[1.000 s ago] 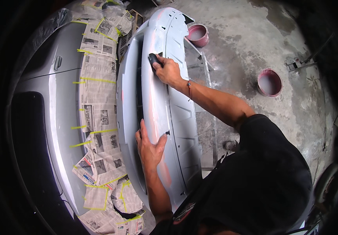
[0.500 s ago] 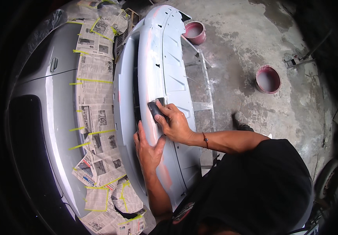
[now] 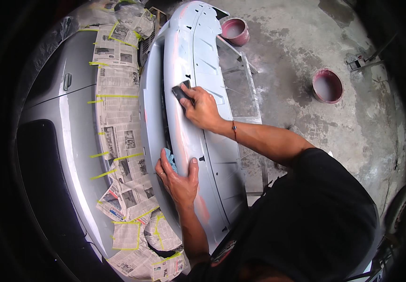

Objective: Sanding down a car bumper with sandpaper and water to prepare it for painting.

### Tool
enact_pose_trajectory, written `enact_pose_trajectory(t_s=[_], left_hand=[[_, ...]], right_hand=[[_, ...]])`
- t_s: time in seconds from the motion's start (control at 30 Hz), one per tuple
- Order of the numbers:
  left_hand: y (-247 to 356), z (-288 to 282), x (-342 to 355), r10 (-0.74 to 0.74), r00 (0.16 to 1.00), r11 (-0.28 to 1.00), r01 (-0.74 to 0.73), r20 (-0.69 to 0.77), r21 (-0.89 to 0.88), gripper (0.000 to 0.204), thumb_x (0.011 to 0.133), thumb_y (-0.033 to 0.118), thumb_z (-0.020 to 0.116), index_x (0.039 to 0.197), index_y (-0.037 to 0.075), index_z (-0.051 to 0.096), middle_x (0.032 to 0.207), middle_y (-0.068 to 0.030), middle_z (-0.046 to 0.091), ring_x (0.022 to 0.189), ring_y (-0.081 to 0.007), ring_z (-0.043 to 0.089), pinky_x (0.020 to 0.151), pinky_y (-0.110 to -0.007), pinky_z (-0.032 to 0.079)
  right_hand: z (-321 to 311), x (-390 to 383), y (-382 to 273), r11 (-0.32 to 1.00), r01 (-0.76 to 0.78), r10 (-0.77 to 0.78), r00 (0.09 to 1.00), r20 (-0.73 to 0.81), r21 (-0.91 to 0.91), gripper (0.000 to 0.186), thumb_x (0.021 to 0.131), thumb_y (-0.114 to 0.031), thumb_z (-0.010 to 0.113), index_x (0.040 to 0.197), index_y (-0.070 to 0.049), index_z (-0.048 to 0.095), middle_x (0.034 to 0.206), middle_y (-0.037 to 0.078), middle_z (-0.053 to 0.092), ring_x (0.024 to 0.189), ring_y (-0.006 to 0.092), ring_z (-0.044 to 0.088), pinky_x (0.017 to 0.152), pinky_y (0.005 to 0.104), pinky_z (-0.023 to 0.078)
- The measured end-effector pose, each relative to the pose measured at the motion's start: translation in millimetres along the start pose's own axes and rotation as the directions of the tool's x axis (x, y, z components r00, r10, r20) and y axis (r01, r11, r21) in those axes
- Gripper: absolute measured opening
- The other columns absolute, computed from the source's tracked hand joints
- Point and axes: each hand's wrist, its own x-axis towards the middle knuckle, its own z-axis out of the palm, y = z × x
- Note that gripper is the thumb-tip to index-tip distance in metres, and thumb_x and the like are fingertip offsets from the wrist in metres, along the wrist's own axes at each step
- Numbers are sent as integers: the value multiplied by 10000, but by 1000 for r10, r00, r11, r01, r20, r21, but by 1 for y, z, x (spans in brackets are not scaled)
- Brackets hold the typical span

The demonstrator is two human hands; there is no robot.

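Observation:
A grey-white car bumper (image 3: 189, 136) with pinkish patches along its raised ridge lies lengthwise in front of me. My right hand (image 3: 202, 109) is closed round a black sanding block (image 3: 180, 92), pressed against the ridge at mid-length. Nearer to me, my left hand (image 3: 178, 181) grips the ridge, thumb on the right side and fingers over the left edge. A crumpled light blue cloth (image 3: 170, 159) shows between its fingers and the bumper; whether the hand holds it I cannot tell.
Left of the bumper stands a grey car (image 3: 78, 122), its edge masked with newspaper (image 3: 117, 110) and yellow tape. A metal stand (image 3: 254, 101) supports the bumper. Two reddish buckets with cloudy liquid, a far bucket (image 3: 235, 33) and a nearer bucket (image 3: 327, 87), stand on concrete (image 3: 292, 51).
My right hand has slid the sanding block away from me along the ridge. The left hand stays on the near part, and the blue cloth now shows by its fingers. The view has shifted slightly.

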Motion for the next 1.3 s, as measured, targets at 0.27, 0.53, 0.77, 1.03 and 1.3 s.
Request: enact_pose_trajectory(t_s=[0.27, 0.53, 0.77, 1.03, 1.3], left_hand=[[15, -10, 77, 536, 781, 790, -598, 321, 133, 288, 864, 68, 672, 1114, 165, 779, 1568, -179, 379, 1457, -433, 248, 1164, -532, 249], [42, 72, 262, 538, 789, 834, -549, 298, -51, 305, 885, 88, 608, 1121, 177, 779, 1571, -345, 235, 1487, -528, 97, 1194, -548, 210], [74, 114, 348, 474, 877, 875, -479, 79, 74, 301, 933, 270, 627, 1196, 173, 737, 1419, -323, 488, 1293, -448, 511, 1066, -451, 439], [83, 39, 231, 197, 872, 815, -400, 449, 419, 810, 812, 317, 757, 1421, -110, 437, 1247, -322, 617, 1087, -415, 664, 974, -443, 507], [62, 19, 184, 99, 948, 934, -193, 301, 300, 617, 894, 286, 662, 1424, 8, 510, 1086, -316, 683, 1037, -426, 681, 932, -427, 518]], right_hand=[[-47, 89, 55, 933, -256, 211, 959, 189, 255, 466, 884, -275, 710, 1281, -36, 662, 968, 121, 753, 817, 178, 714, 788, 308, 551], [-144, -58, 123, 628, -682, 530, 728, 435, 375, 363, 933, -107, 647, 1270, 27, 634, 917, 35, 689, 761, 85, 602, 693, 250, 497], [-196, -69, 133, 627, -672, 567, 740, 361, 393, 462, 941, -102, 593, 1389, -21, 518, 991, 65, 651, 812, 111, 580, 726, 261, 480], [-201, -56, 99, 777, -541, 435, 831, 348, 321, 596, 952, -303, 698, 1414, -3, 470, 927, 93, 674, 805, 135, 604, 707, 282, 485], [-115, -48, 53, 840, -414, 281, 885, 371, 352, 572, 917, -283, 703, 1365, 27, 531, 929, 131, 715, 821, 174, 697, 756, 321, 554]])
